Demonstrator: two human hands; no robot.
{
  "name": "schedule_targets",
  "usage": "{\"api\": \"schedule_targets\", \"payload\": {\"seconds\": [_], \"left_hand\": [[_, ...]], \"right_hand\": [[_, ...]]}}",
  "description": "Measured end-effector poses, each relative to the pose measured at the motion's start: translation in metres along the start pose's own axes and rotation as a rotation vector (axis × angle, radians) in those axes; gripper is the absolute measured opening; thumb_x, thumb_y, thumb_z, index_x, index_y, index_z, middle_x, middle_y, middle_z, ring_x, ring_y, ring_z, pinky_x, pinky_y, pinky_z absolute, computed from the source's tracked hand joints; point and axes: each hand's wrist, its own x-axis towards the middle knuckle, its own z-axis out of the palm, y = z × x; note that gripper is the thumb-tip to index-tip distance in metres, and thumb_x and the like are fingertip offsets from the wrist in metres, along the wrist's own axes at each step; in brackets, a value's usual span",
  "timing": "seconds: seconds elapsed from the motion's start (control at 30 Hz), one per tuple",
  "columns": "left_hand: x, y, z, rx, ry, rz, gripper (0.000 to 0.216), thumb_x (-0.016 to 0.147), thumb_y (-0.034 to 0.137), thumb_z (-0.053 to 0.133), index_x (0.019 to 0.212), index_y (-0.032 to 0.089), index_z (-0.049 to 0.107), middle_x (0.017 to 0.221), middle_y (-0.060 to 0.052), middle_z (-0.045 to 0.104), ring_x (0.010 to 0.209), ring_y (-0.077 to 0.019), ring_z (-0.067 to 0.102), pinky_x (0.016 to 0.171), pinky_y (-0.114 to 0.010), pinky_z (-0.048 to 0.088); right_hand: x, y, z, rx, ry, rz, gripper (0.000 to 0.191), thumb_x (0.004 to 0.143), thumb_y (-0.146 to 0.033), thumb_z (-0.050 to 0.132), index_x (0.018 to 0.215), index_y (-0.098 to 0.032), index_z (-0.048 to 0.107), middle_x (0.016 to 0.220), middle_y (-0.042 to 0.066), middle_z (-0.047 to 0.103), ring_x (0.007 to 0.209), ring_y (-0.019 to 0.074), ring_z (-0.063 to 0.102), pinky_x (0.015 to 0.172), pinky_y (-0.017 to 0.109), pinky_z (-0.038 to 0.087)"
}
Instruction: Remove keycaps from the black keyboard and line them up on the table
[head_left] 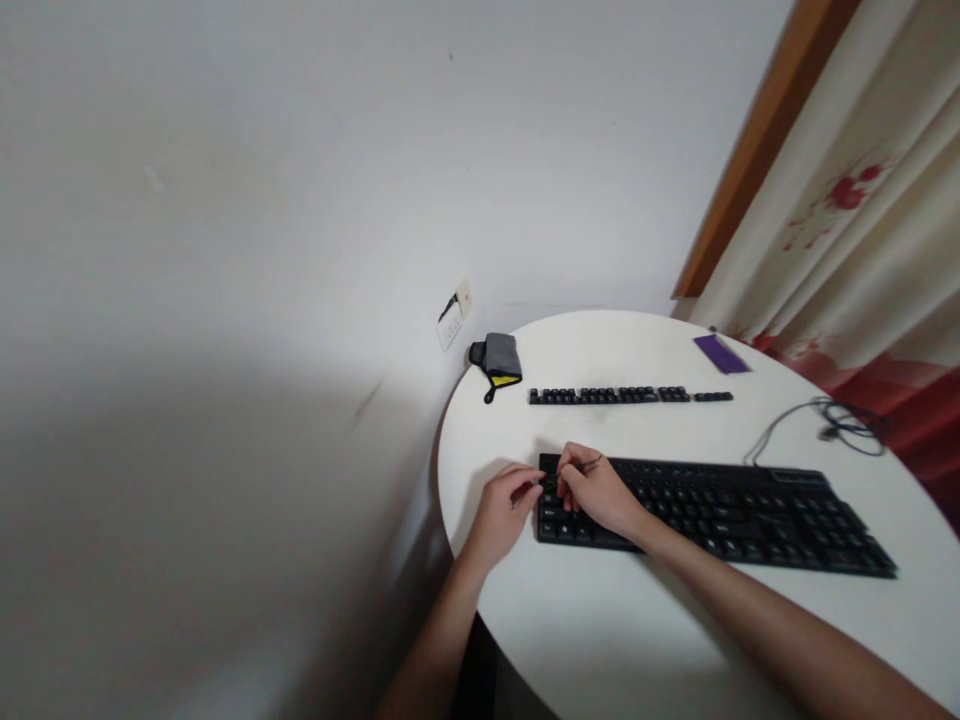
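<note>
A black keyboard lies on the white round table, with bare dark gaps along its upper rows. My right hand is over its left end, fingers closed pen-like around a thin dark tool whose kind I cannot make out. The tool's lower end is hidden among the keys. At the keyboard's left edge, my left hand curls with thumb and forefinger tips close together; anything between them is too small to tell. Beyond the keyboard, loose black keycaps stand in a line.
A folded grey cloth with yellow inside lies near the table's left rim. A purple flat piece is at the back right. The coiled cable rests at the right. Wall sockets and a curtain are behind.
</note>
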Motion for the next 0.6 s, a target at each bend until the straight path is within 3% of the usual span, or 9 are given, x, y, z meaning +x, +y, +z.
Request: {"api": "schedule_targets", "payload": {"seconds": [0.1,0.23,0.5,0.6], "left_hand": [[0.001,-0.001,-0.001,-0.016,0.019,-0.009,0.020,0.087,0.019,0.061,0.102,0.018,0.073,0.101,-0.008,0.068,0.092,-0.0190,0.064,0.080,-0.031,0.052],[-0.001,0.003,-0.002,-0.102,0.047,-0.071,0.024,0.089,0.028,0.060,0.107,0.017,0.072,0.105,-0.009,0.071,0.096,-0.0199,0.065,0.085,-0.032,0.052],[-0.004,0.020,0.011,-0.256,0.020,-0.214,0.036,0.081,0.038,0.071,0.108,0.014,0.072,0.102,-0.011,0.075,0.089,-0.0231,0.070,0.082,-0.033,0.056],[-0.002,0.023,0.017,-0.248,0.036,-0.199,0.031,0.080,0.036,0.072,0.102,0.014,0.073,0.099,-0.011,0.075,0.088,-0.0231,0.070,0.080,-0.033,0.057]], "right_hand": [[-0.002,0.000,-0.003,0.091,-0.010,-0.007,0.008,0.081,-0.021,0.046,0.073,-0.020,0.049,0.056,-0.006,0.057,0.041,0.0086,0.051,0.041,0.018,0.035],[-0.013,-0.008,-0.008,0.097,-0.018,-0.133,0.013,0.087,-0.025,0.048,0.076,-0.019,0.051,0.063,-0.004,0.060,0.049,0.0086,0.054,0.047,0.019,0.040],[-0.045,-0.015,-0.027,-0.149,0.045,-0.338,0.013,0.092,-0.025,0.050,0.084,-0.019,0.058,0.069,0.000,0.062,0.063,0.0125,0.057,0.062,0.024,0.046],[-0.051,-0.011,-0.033,-0.196,0.128,-0.362,0.014,0.092,-0.026,0.051,0.096,-0.019,0.063,0.088,0.005,0.068,0.080,0.0161,0.064,0.075,0.028,0.051]]}}
